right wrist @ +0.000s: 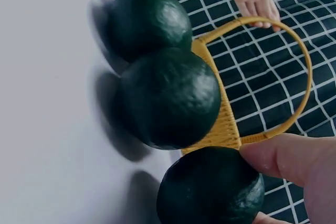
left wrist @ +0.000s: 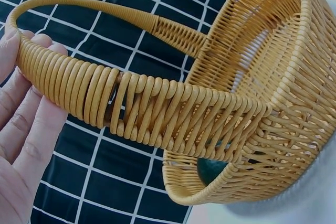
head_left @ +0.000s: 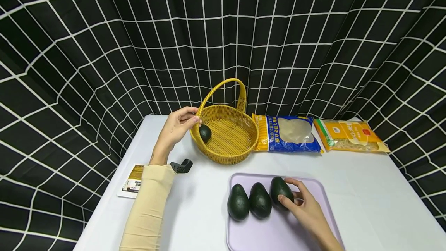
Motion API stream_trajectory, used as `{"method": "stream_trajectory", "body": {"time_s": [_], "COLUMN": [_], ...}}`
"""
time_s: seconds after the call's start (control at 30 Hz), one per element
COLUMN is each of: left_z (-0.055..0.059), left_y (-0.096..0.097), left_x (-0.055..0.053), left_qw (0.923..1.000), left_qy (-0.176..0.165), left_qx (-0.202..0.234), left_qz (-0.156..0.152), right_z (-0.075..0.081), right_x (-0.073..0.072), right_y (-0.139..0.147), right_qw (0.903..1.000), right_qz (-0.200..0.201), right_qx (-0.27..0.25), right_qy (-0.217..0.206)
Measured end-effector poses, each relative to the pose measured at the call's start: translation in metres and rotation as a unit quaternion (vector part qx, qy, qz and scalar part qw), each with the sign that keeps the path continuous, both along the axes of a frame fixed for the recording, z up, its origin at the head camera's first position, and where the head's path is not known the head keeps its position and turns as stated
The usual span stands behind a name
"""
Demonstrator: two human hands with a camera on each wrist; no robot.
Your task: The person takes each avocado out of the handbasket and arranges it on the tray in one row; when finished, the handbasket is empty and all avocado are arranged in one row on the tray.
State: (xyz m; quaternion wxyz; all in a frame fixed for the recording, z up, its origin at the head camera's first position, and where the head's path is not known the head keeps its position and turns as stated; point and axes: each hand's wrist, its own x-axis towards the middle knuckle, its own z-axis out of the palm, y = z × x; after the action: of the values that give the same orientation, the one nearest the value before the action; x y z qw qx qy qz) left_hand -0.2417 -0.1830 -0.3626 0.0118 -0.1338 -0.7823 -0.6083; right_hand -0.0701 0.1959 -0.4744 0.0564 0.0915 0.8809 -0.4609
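My left hand [head_left: 177, 126] pinches the wrapped handle [left wrist: 68, 85] of a yellow wicker basket [head_left: 226, 158] on its left side. Inside the basket, against the left wall, lies one dark green avocado [head_left: 205, 133]. My right hand [head_left: 306, 206] grips another avocado [head_left: 280, 193], thumb on the near side and fingers round the far side, over a lilac tray [head_left: 278, 239]. Beside it on the tray are a middle avocado [head_left: 260, 200] and a left avocado [head_left: 238, 202]. In the right wrist view the held avocado [right wrist: 210, 187] shows by my thumb; the other fingers are mostly hidden.
Right of the basket lies a blue and yellow pasta bag [head_left: 289, 134], then an orange and green packet [head_left: 352, 136]. A flat brown and white packet [head_left: 134, 181] is partly behind my left forearm. A black curtain with white grid lines [head_left: 223, 30] surrounds the white table [head_left: 383, 200].
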Motion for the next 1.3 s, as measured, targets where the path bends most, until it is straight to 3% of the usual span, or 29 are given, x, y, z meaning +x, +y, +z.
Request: {"method": "stream_trajectory", "body": {"time_s": [0.37, 0.7, 1.3], "left_z": [0.0, 0.0, -0.001], "left_y": [0.001, 0.0, 0.0], "left_x": [0.001, 0.0, -0.002], "left_qw": [1.0, 1.0, 0.9999], "left_qy": [-0.006, 0.003, -0.003], "left_qx": [0.004, 0.005, 0.014], "left_qz": [0.002, -0.001, -0.003], "right_z": [-0.002, -0.001, 0.004], "right_x": [0.004, 0.007, 0.003], "right_y": [-0.003, 0.003, 0.012], "right_qw": [0.999, 0.9975, 0.997], "right_qz": [-0.002, 0.028, 0.036], "right_qx": [0.036, 0.056, 0.054], "right_qy": [-0.026, -0.034, -0.041]}}
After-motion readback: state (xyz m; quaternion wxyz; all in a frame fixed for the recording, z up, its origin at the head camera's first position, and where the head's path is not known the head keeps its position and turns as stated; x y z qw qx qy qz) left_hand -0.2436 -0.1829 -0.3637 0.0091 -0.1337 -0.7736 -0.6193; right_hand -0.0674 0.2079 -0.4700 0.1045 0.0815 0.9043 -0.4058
